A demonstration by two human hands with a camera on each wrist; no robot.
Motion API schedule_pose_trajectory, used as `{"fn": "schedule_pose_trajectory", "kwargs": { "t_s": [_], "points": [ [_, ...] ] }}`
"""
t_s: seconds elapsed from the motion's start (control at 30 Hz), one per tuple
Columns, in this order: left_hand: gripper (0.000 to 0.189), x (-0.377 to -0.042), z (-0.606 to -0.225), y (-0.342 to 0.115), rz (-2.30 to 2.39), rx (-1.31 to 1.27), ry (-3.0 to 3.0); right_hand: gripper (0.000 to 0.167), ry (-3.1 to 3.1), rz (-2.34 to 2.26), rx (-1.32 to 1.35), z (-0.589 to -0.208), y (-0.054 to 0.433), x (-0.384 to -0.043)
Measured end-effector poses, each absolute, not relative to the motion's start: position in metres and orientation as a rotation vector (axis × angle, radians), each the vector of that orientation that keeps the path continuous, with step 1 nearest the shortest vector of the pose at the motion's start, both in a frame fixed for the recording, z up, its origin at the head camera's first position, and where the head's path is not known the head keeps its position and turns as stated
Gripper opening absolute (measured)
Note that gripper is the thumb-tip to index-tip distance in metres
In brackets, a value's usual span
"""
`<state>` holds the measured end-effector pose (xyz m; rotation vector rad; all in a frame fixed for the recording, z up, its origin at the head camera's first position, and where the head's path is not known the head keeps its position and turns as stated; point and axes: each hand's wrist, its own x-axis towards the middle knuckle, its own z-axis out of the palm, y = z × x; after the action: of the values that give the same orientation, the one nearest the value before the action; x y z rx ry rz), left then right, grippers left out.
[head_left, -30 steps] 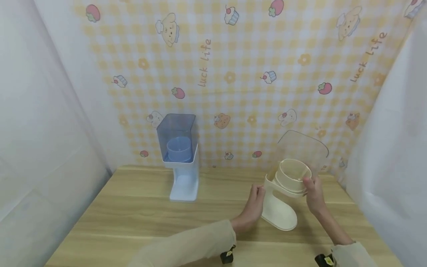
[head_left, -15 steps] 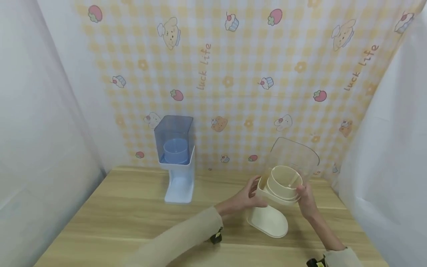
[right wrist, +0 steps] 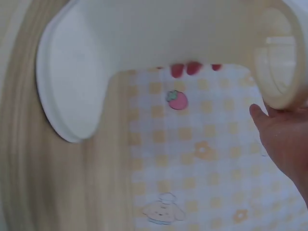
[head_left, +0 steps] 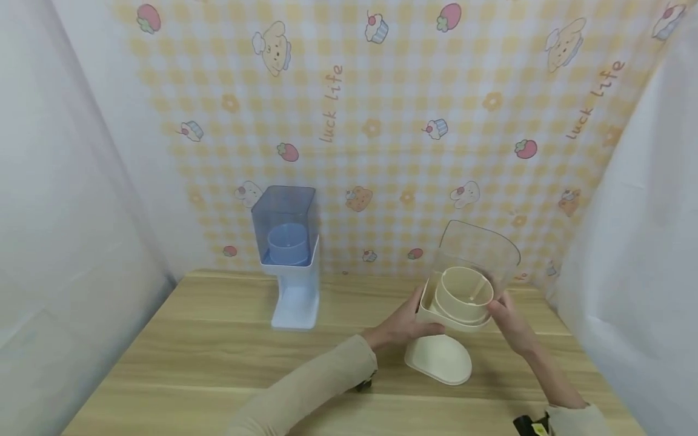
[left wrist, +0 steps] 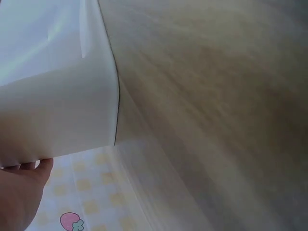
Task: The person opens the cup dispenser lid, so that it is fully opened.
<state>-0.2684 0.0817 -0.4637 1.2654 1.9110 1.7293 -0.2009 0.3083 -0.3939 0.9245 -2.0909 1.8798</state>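
Note:
A cream dispenser (head_left: 455, 322) with a clear upper hopper (head_left: 480, 245), an inner ring (head_left: 463, 297) and a rounded base (head_left: 440, 360) stands at the right of the table. My left hand (head_left: 402, 326) grips its upper body from the left, thumb across the front below the ring. My right hand (head_left: 512, 327) holds the right side, thumb at the ring's edge; its other fingers are mostly hidden behind. In the left wrist view, part of the left hand (left wrist: 19, 197) lies against the cream body (left wrist: 62, 108). The right wrist view shows the right hand (right wrist: 284, 144) under the round part.
A blue dispenser (head_left: 296, 297) with a tinted hopper stands farther left on the wooden table (head_left: 218, 351). Behind the table hangs a yellow checked cloth (head_left: 371, 157), with white sheets (head_left: 71, 242) at both sides.
My left hand has moved up from the dispenser's lower left side to its upper body, its thumb coming round the front. The cream dispenser has shifted slightly left; my right hand keeps its hold.

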Motion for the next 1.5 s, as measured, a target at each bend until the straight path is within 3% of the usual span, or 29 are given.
{"fn": "schedule_pose_trajectory", "kwargs": {
  "t_s": [0.2,0.37,0.63,0.87,1.1,1.33,1.5],
  "points": [
    [0.095,-0.263,-0.464,0.078,1.733,1.217,2.001,0.094,-1.909,1.978,0.996,-0.361,0.295,-0.205],
    [0.093,-0.256,-0.463,0.083,1.768,1.18,2.058,0.099,-1.787,1.994,0.85,-0.357,0.284,-0.207],
    [0.104,-0.237,-0.458,0.087,1.79,1.065,2.234,0.09,-1.716,1.943,0.856,-0.352,0.279,-0.209],
    [0.101,-0.216,-0.459,0.075,1.78,0.939,2.34,0.09,-1.632,1.926,0.992,-0.35,0.266,-0.21],
    [0.089,-0.21,-0.462,0.062,1.851,1.017,2.378,0.083,-1.57,1.941,1.071,-0.355,0.248,-0.21],
    [0.093,-0.207,-0.467,0.047,1.897,1.043,2.291,0.075,-1.527,1.968,1.096,-0.359,0.23,-0.206],
    [0.099,-0.202,-0.466,0.037,1.893,1.051,2.293,0.079,-1.552,1.961,1.099,-0.361,0.222,-0.205]
  ]
}}
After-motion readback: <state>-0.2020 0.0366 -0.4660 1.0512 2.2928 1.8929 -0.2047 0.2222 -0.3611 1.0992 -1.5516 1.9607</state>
